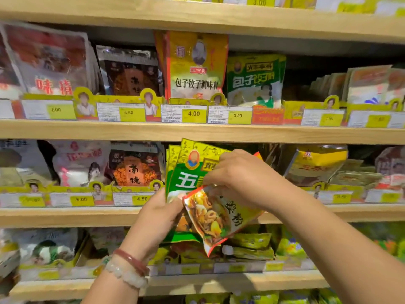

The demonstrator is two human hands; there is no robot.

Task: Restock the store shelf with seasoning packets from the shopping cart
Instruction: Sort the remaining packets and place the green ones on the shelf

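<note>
Presently the left hand [160, 212] grips a fanned stack of green seasoning packets [186, 172] before the middle shelf [65, 213], the right hand [238, 178] pinching the loose front packet [215, 218] hanging toward 5 o'clock; advise squaring it upright before insertion.

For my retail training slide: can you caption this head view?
Both hands, left hand and right hand, hold green-and-yellow seasoning packets before a wooden store shelf.
</note>
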